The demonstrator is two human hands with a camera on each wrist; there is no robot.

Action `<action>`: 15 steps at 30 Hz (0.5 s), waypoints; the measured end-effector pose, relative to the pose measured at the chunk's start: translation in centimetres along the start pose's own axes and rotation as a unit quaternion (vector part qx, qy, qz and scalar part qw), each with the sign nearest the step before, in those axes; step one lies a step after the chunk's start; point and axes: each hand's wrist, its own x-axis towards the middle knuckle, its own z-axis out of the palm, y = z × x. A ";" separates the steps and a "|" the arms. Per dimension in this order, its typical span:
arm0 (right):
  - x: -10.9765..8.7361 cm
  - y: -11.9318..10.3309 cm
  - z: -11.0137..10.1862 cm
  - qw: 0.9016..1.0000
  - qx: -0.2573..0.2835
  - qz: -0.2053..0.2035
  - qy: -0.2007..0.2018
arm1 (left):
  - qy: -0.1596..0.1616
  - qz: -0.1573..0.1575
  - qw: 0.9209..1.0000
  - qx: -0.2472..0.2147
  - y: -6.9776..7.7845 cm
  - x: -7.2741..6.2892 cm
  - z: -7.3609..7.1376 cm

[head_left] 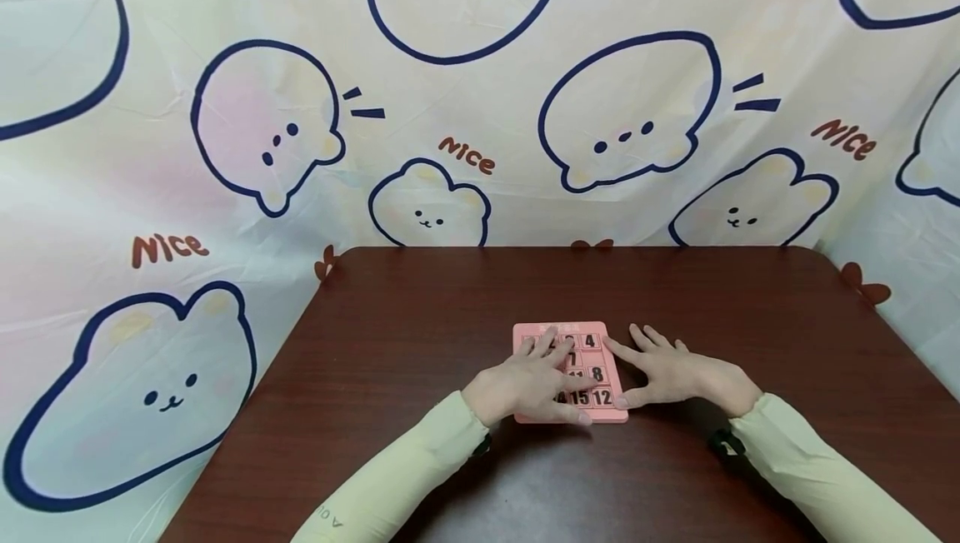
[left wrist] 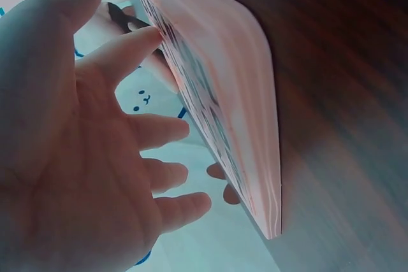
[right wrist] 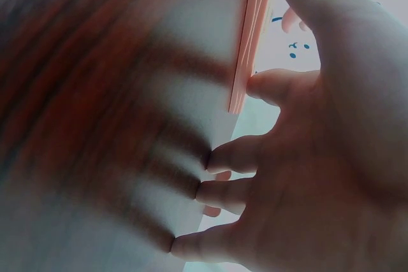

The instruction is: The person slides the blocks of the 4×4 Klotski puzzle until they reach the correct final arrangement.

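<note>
A pink sliding number puzzle [head_left: 622, 415] lies flat on the table, its numbered tiles facing up; 4, 8, 12 and 15 are readable. My left hand [head_left: 528, 385] spreads over its left and middle tiles and hides several of them. In the left wrist view, that hand's index finger [left wrist: 137, 46] reaches the tile face while the other fingers stand off it. Beside the puzzle's right edge is my right hand [head_left: 667, 372], thumb and index finger at the frame. The right wrist view shows its other fingers [right wrist: 223, 194] resting straight on the tabletop.
The dark brown wooden table [head_left: 420, 301] extends around the puzzle on every side. Behind it hangs a pale cloth [head_left: 517, 110] printed with cartoon bears and the word Nice.
</note>
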 end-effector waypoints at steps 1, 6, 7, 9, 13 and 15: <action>0.0 0.0 0.0 1.000 0.000 -0.001 0.000 | 0.002 0.001 1.000 0.004 0.0 0.0 0.0; 0.0 0.0 -0.1 1.000 -0.001 -0.006 0.001 | 0.008 -0.011 1.000 0.024 -0.3 0.5 0.0; 0.1 0.1 -0.1 1.000 -0.002 -0.006 0.001 | 0.009 -0.018 1.000 0.024 -0.4 0.7 0.0; 0.1 0.1 -0.1 1.000 -0.003 -0.004 0.001 | 0.007 -0.031 0.999 0.025 -0.6 1.1 0.0; 0.1 0.1 0.0 1.000 -0.005 -0.004 0.001 | 0.000 -0.046 0.999 0.020 -0.9 1.7 -0.2; 0.1 0.0 0.1 1.000 -0.004 -0.009 0.004 | -0.001 -0.054 0.998 0.021 -1.0 1.8 -0.3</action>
